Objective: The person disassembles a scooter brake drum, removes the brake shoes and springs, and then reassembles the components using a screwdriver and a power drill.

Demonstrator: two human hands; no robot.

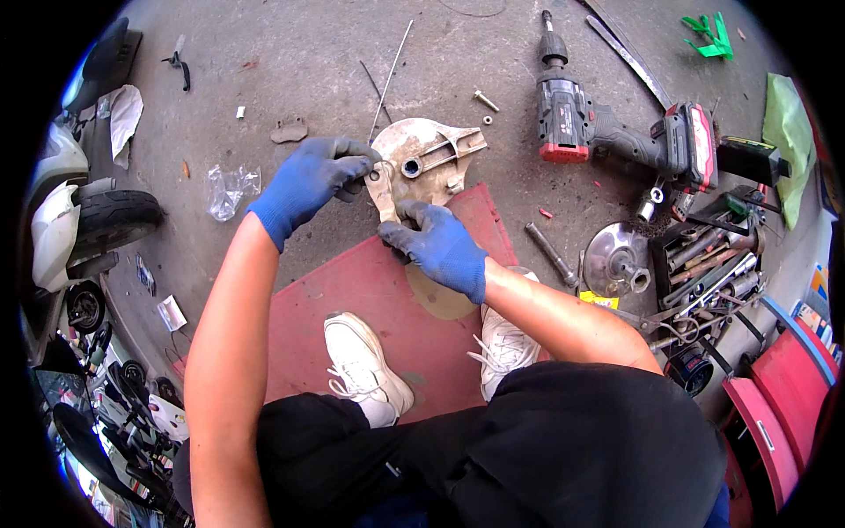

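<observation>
Both blue-gloved hands are on the brake plate (429, 158), a dusty tan metal disc with a center hole. Left hand (310, 180) pinches its left rim, fingers closed on it; right hand (437, 246) grips the near edge. Plate's arm runs away up-right from the fingers, over the red mat (352, 299).

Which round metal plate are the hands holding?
The tan, dusty plate at the red mat's top edge. Left hand pinches its left rim, right hand grips below. The shiny dome-shaped one lies untouched beside the tools.
</observation>
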